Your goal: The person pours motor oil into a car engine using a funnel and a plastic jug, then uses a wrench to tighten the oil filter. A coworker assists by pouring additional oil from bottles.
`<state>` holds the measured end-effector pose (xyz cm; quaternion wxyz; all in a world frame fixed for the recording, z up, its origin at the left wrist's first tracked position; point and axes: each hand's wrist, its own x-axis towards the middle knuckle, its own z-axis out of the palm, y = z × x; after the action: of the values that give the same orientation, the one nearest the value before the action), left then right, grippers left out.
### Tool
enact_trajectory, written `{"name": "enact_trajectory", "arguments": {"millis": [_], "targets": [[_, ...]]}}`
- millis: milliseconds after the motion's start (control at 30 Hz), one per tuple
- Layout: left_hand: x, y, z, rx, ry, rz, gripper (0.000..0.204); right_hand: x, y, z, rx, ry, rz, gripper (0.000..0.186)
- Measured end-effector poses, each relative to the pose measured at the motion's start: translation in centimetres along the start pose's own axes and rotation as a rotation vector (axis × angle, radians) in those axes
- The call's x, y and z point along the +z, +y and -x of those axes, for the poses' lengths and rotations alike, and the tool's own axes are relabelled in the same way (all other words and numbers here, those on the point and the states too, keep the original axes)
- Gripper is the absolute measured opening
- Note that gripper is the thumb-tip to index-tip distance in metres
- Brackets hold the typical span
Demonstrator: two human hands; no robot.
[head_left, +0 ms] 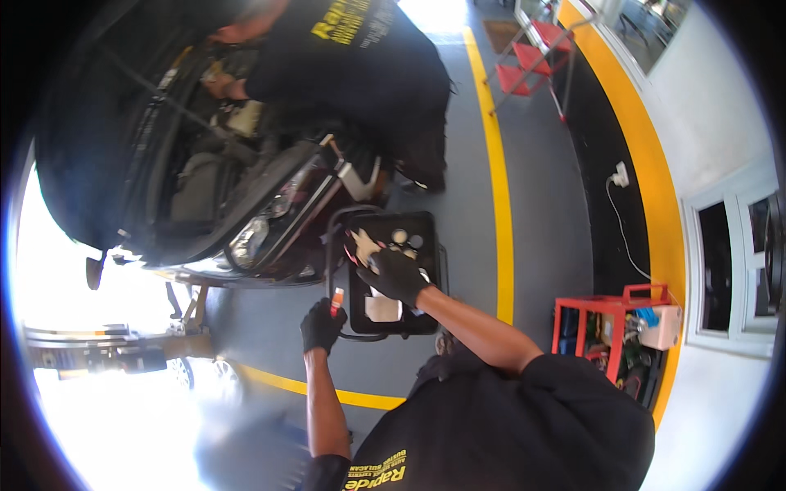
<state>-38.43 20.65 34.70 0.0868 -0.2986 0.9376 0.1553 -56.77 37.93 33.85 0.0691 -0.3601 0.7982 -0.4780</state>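
Note:
My left hand point(322, 326), in a dark glove, is closed around a small orange-and-white tube point(337, 299) that sticks up out of the fist. It is beside the left rim of a black tray cart point(426, 321). My right hand point(396, 278), also gloved, reaches over the cart with its fingertips at a crumpled cream rag point(366, 244). Dark fingers against the dark tray hide whether they grip the rag. Two small round items, a pale one point(399, 236) and a grey one point(416, 242), are beyond that hand. Below it lies a beige piece, perhaps card point(381, 308).
A car with its hood raised shows its headlight point(250, 239) left of the cart. Over its engine bay leans a co-worker point(352, 74). A red step ladder point(532, 65) is at far right; a red tool cart point(602, 304) stands nearer by the wall.

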Motion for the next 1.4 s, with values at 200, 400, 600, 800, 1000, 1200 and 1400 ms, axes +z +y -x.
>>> {"name": "enact_trajectory", "arguments": {"millis": [200, 400, 600, 800, 1000, 1200, 1400], "targets": [[-0.3, 6.2, 10.6, 0.253, 0.201, 0.496, 0.026, -5.6, -6.1, 7.1, -0.079, -0.318, -0.119, 0.038], [1.0, 16.0, 12.7, 0.279, 0.188, 0.729, 0.031, -13.3, -7.0, 9.0, -0.151, -0.189, 0.144, 0.031], [2.0, 29.5, 4.6, 0.569, 0.112, 0.830, 0.020, -26.3, -0.7, 5.7, -0.312, -0.156, 0.200, 0.029], [4.3, 46.9, -3.4, 0.640, -0.658, 1.185, 0.017, -45.3, 8.8, 3.2, -0.391, -0.270, 0.397, 0.019], [2.8, 59.7, -13.6, 0.761, -0.637, 0.977, 0.015, -57.2, 14.8, -3.0, -0.337, -0.275, 0.363, 0.032], [2.7, 66.3, -25.4, 0.757, -0.354, 1.189, 0.021, -59.9, 21.8, -15.5, -0.159, -0.323, 0.348, 0.043], [0.4, 69.6, -41.5, 0.681, -0.262, 1.296, 0.029, -62.3, 29.1, -34.1, -0.598, -0.447, 0.215, 0.049]]}}
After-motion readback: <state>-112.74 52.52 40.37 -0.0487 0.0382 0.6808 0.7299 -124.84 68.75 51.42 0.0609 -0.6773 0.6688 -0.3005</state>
